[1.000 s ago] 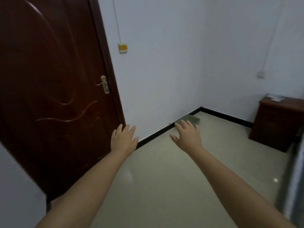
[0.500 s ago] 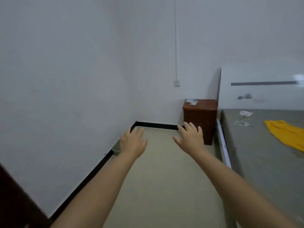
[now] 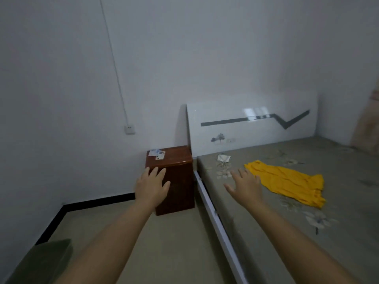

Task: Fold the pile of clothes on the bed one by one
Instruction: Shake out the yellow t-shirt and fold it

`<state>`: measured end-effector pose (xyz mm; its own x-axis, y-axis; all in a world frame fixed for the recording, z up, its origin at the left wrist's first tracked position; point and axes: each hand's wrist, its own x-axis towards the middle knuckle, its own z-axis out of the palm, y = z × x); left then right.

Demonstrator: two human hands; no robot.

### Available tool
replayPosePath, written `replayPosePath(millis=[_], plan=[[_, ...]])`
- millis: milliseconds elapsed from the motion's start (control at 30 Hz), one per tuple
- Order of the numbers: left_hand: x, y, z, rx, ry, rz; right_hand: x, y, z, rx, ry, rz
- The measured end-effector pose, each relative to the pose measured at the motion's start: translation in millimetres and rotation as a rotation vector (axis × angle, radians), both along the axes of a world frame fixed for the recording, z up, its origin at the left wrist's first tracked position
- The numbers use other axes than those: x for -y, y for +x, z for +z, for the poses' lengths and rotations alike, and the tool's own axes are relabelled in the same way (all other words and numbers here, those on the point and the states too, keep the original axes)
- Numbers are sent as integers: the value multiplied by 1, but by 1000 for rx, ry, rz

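View's swung right since a moment ago: the bed (image 3: 266, 232) fills the right side now, yellow garment (image 3: 287, 181) lying spread on it. Left hand (image 3: 150, 187) and right hand (image 3: 246, 187) still outstretched, fingers spread, holding nothing, near the brown nightstand (image 3: 176, 181).

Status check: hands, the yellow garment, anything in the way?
Left hand and right hand open, empty. Yellow garment crumpled on bed, untouched. Nothing in the way.
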<state>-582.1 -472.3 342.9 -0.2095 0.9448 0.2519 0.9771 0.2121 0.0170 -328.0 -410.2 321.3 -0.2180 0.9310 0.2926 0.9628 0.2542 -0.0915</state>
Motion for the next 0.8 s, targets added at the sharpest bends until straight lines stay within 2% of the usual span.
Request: replayPosePath(millis=[133, 333, 467, 600, 800], plan=[[-130, 3, 7, -22, 9, -144, -84, 26, 3, -36, -33, -212], [-293, 73, -10, -55, 33, -423, -182, 100, -19, -34, -68, -472], [-396, 129, -31, -51, 44, -533, -259, 150, -36, -38, -90, -564], [-497, 183, -55, -92, -50, -601, -329, 210, -60, -72, -158, -646], [-611, 256, -91, -170, -108, -748, -388, 280, -115, -103, -302, -821]])
